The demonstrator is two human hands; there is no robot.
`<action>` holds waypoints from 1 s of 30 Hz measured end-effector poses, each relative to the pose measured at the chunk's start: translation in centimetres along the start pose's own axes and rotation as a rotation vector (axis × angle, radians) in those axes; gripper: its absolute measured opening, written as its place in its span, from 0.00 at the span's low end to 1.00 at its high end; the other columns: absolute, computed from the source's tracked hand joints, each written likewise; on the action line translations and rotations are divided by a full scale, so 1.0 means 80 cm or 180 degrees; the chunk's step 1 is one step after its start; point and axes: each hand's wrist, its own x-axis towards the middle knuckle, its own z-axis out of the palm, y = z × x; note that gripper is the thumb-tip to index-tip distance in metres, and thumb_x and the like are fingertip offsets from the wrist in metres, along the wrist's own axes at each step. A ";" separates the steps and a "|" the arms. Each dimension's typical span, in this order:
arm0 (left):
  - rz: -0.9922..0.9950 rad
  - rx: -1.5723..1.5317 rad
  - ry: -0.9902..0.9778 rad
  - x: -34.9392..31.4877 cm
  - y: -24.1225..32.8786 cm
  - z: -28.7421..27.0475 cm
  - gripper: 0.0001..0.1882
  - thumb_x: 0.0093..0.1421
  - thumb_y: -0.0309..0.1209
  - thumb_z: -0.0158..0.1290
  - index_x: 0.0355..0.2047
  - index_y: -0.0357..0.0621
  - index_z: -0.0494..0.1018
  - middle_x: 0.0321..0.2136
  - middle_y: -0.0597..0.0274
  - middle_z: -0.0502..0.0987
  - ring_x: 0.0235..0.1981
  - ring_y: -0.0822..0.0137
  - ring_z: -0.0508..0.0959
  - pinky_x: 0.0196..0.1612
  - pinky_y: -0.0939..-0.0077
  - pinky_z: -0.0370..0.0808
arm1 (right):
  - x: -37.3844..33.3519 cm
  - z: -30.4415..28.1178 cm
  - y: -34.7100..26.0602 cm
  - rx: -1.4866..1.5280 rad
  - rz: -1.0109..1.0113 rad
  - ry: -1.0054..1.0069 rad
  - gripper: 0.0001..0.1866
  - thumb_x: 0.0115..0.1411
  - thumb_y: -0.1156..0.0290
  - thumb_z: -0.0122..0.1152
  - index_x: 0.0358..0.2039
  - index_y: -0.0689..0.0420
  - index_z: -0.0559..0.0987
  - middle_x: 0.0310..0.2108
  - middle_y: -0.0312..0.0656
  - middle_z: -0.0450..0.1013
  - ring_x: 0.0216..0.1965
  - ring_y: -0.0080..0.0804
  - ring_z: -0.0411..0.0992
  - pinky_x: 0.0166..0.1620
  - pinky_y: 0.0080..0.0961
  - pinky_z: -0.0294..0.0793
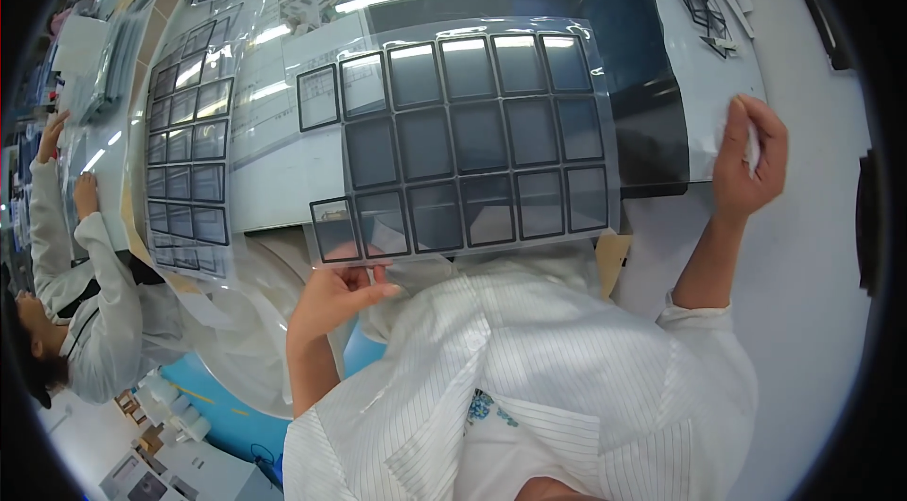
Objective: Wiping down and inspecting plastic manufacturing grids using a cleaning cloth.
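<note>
A clear plastic sheet (pixel 612 161) lies in front of me, carrying rows of black rectangular frames (pixel 452 135). One place at the left of its middle row holds no frame. My left hand (pixel 335 298) is at the sheet's near left corner, its fingers curled at the edge and partly seen through the plastic, thumb pointing right. Out to the right, beyond the table's edge, my right hand (pixel 751 161) is raised apart from the sheet. Its fingers are pinched together, with a whitish bit showing between them that I cannot make out.
Another framed clear sheet (pixel 189 161) lies to the left. A dark glossy panel (pixel 633 57) covers the table's far part. Loose black frames (pixel 699 5) lie in a tangle at the far right. At the left, a co-worker (pixel 104 265) in white sits with hands on the table.
</note>
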 end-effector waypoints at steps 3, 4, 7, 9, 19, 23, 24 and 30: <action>0.0036 0.0035 -0.0340 0.003 0.012 0.013 0.21 0.50 0.25 0.70 0.44 0.39 0.77 0.31 0.72 0.76 0.25 0.84 0.69 0.28 0.88 0.66 | 0.006 0.016 -0.019 0.0350 -0.0211 -0.0795 0.06 0.58 0.83 0.66 0.37 0.64 0.80 0.32 0.40 0.79 0.31 0.23 0.75 0.38 0.17 0.75; -0.0032 0.0364 -0.0551 0.000 0.022 0.018 0.20 0.51 0.26 0.70 0.44 0.39 0.78 0.31 0.72 0.77 0.24 0.84 0.69 0.28 0.87 0.65 | 0.009 0.022 -0.025 0.0353 -0.0216 -0.0795 0.06 0.58 0.83 0.66 0.37 0.64 0.80 0.32 0.40 0.79 0.31 0.23 0.75 0.38 0.17 0.75; 0.0246 0.0866 -0.1122 -0.004 0.041 0.034 0.18 0.52 0.27 0.69 0.43 0.38 0.79 0.31 0.71 0.78 0.23 0.82 0.68 0.25 0.86 0.64 | 0.017 0.041 -0.041 0.0394 -0.0697 -0.1540 0.08 0.56 0.83 0.68 0.36 0.61 0.80 0.29 0.41 0.77 0.27 0.28 0.74 0.31 0.20 0.72; 0.0598 0.1034 -0.1492 -0.007 0.060 0.035 0.17 0.53 0.28 0.68 0.42 0.38 0.80 0.31 0.69 0.79 0.22 0.82 0.68 0.24 0.84 0.63 | 0.023 0.051 -0.047 0.0475 -0.0963 -0.1791 0.08 0.54 0.81 0.69 0.35 0.60 0.80 0.27 0.42 0.75 0.23 0.34 0.72 0.26 0.23 0.68; 0.2071 0.1427 -0.0093 -0.030 0.104 0.085 0.16 0.46 0.30 0.72 0.35 0.42 0.81 0.26 0.65 0.80 0.21 0.72 0.73 0.23 0.78 0.66 | 0.052 0.068 -0.041 0.0304 -0.0696 -0.2160 0.08 0.57 0.75 0.67 0.37 0.60 0.78 0.33 0.43 0.72 0.32 0.40 0.74 0.35 0.28 0.72; 0.3043 0.3854 0.0372 0.019 0.113 0.114 0.34 0.49 0.38 0.66 0.57 0.45 0.71 0.59 0.57 0.70 0.60 0.53 0.70 0.62 0.58 0.66 | 0.063 0.099 -0.008 0.0301 -0.0297 -0.2262 0.06 0.61 0.76 0.60 0.37 0.62 0.76 0.34 0.49 0.72 0.35 0.47 0.73 0.38 0.32 0.72; 0.3329 0.4269 0.0672 0.010 0.108 0.134 0.33 0.53 0.37 0.63 0.58 0.43 0.70 0.62 0.56 0.67 0.62 0.51 0.68 0.63 0.55 0.64 | 0.073 0.081 -0.017 0.0373 -0.0233 -0.2262 0.05 0.62 0.76 0.58 0.37 0.63 0.76 0.34 0.50 0.72 0.37 0.48 0.73 0.39 0.33 0.72; 0.3376 0.4857 0.0869 0.061 0.109 0.157 0.28 0.63 0.33 0.51 0.62 0.36 0.66 0.67 0.52 0.62 0.68 0.49 0.62 0.67 0.50 0.59 | 0.112 0.110 -0.033 0.0821 -0.0103 -0.2749 0.06 0.59 0.79 0.55 0.38 0.62 0.74 0.35 0.48 0.69 0.37 0.47 0.70 0.42 0.34 0.70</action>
